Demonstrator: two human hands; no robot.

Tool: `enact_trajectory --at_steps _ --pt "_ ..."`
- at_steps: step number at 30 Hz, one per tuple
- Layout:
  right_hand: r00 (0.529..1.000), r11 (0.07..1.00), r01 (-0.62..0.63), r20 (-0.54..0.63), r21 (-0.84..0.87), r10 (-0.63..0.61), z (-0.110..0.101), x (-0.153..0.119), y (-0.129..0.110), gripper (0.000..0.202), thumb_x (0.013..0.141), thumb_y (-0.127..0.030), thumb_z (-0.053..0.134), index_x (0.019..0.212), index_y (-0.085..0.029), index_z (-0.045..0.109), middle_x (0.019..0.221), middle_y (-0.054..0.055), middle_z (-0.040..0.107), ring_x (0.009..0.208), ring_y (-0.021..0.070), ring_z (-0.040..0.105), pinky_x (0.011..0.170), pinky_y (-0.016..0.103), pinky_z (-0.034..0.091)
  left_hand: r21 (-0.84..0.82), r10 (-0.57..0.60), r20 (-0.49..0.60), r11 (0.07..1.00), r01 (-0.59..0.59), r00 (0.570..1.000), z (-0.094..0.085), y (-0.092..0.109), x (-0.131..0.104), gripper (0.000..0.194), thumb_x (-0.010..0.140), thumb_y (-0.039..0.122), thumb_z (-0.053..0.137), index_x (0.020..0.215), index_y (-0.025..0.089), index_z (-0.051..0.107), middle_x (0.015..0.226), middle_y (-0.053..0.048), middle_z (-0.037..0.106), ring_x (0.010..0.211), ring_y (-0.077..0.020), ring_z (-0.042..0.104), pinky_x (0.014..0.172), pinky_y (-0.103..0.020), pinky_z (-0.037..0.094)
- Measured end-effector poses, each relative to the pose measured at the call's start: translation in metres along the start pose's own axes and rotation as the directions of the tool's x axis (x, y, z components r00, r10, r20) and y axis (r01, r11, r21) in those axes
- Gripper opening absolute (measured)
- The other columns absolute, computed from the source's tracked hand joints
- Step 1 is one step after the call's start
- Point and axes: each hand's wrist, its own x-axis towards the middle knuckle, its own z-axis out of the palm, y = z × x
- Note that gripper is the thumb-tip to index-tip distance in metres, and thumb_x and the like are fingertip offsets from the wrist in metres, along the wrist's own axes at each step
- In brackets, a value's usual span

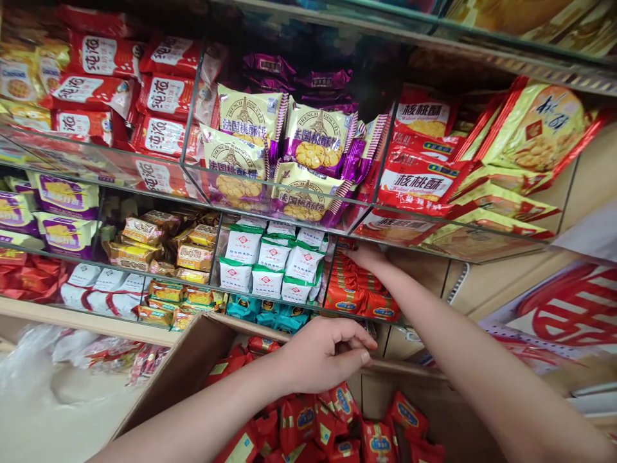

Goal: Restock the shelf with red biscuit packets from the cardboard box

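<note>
My left hand [332,354] hovers over an open cardboard box [166,379], its fingers loosely curled and apart, with nothing between them. Inside the box lie several small red packets [299,421] with blue and gold labels. My right hand [369,256] reaches into a lower shelf compartment, at the back of a stack of orange-red packets [344,289]. Its fingers are hidden by the shelf edge and the packets, so what they hold does not show.
White and green packets [272,254] fill the compartment left of the red stack. Above, a glass-fronted shelf holds French biscuit packs [321,138] and walnut shortbread packs [417,180]. Clear plastic bags [62,360] lie at the lower left.
</note>
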Motion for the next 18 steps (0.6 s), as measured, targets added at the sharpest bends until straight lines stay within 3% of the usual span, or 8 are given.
enact_trajectory --at_steps 3,5,6,8,10,11,14,18 --pt "1.000 1.000 -0.020 -0.013 -0.008 0.020 -0.019 -0.026 -0.003 0.037 0.075 -0.034 0.057 0.108 -0.015 0.057 0.109 0.014 0.060 0.104 0.0320 0.054 0.086 0.043 0.043 0.002 -0.001 -0.006 1.000 0.001 1.000 -0.001 0.000 0.000 0.019 0.080 0.020 0.050 0.092 0.011 0.061 0.072 -0.002 0.060 0.063 -0.0092 0.052 0.060 -0.019 0.042" --pt "0.996 1.000 0.030 -0.080 -0.006 -0.030 -0.033 -0.055 -0.006 0.038 0.077 -0.034 0.055 0.109 -0.014 0.055 0.111 0.014 0.058 0.106 0.0300 0.051 0.091 0.042 0.039 0.004 0.002 -0.006 1.000 -0.002 1.000 -0.001 -0.001 0.000 0.019 0.080 0.021 0.050 0.092 0.012 0.061 0.074 -0.003 0.062 0.065 -0.0102 0.054 0.062 -0.020 0.043" --pt "0.987 0.996 0.089 -0.134 0.003 -0.088 -0.040 -0.073 -0.007 0.038 0.078 -0.034 0.055 0.110 -0.014 0.055 0.113 0.014 0.056 0.108 0.0283 0.049 0.094 0.041 0.037 0.000 0.000 -0.005 1.000 0.000 1.000 -0.001 -0.001 0.000 0.019 0.080 0.022 0.050 0.092 0.012 0.061 0.075 -0.004 0.063 0.066 -0.0109 0.055 0.062 -0.021 0.044" --pt "0.925 0.956 0.290 -0.267 0.032 -0.272 -0.051 -0.111 -0.010 0.031 0.079 -0.032 0.053 0.105 -0.014 0.056 0.112 0.013 0.054 0.107 0.0252 0.048 0.094 0.039 0.037 -0.030 -0.010 -0.008 1.000 0.010 1.000 -0.001 -0.001 0.001 0.019 0.080 0.022 0.050 0.092 0.011 0.060 0.078 -0.006 0.065 0.069 -0.0126 0.058 0.065 -0.023 0.045" --pt "0.868 0.899 0.437 -0.283 0.040 -0.409 -0.057 -0.142 -0.012 0.022 0.082 -0.027 0.050 0.099 -0.015 0.058 0.109 0.012 0.053 0.105 0.0233 0.047 0.090 0.038 0.040 -0.067 -0.025 -0.015 0.997 0.024 1.000 0.000 -0.001 0.002 0.019 0.080 0.023 0.050 0.092 0.011 0.058 0.079 -0.007 0.065 0.071 -0.0142 0.059 0.067 -0.025 0.046" --pt "0.861 0.884 0.465 -0.253 0.040 -0.441 -0.058 -0.152 -0.013 0.020 0.082 -0.025 0.049 0.097 -0.015 0.058 0.108 0.012 0.053 0.105 0.0229 0.047 0.089 0.037 0.040 -0.078 -0.033 -0.017 0.996 0.031 0.999 0.000 -0.001 0.002 0.018 0.079 0.023 0.051 0.091 0.011 0.058 0.078 -0.007 0.065 0.071 -0.0147 0.060 0.067 -0.026 0.046" --pt "0.895 0.905 0.424 -0.171 0.043 -0.411 -0.057 -0.151 -0.012 0.018 0.083 -0.021 0.047 0.096 -0.016 0.059 0.108 0.011 0.055 0.103 0.0228 0.048 0.089 0.038 0.041 -0.088 -0.058 -0.023 0.995 0.055 0.998 0.001 0.000 0.002 0.018 0.079 0.024 0.053 0.091 0.013 0.058 0.078 -0.005 0.066 0.072 -0.0149 0.061 0.068 -0.027 0.047" --pt "0.978 0.979 0.205 -0.038 0.018 -0.204 -0.048 -0.096 -0.009 0.021 0.083 -0.019 0.046 0.101 -0.018 0.058 0.108 0.006 0.060 0.103 0.0209 0.052 0.092 0.035 0.039 -0.098 -0.088 -0.030 0.992 0.085 0.996 0.001 0.001 0.001 0.018 0.080 0.027 0.053 0.092 0.014 0.057 0.081 -0.005 0.066 0.077 -0.0147 0.061 0.073 -0.028 0.047"
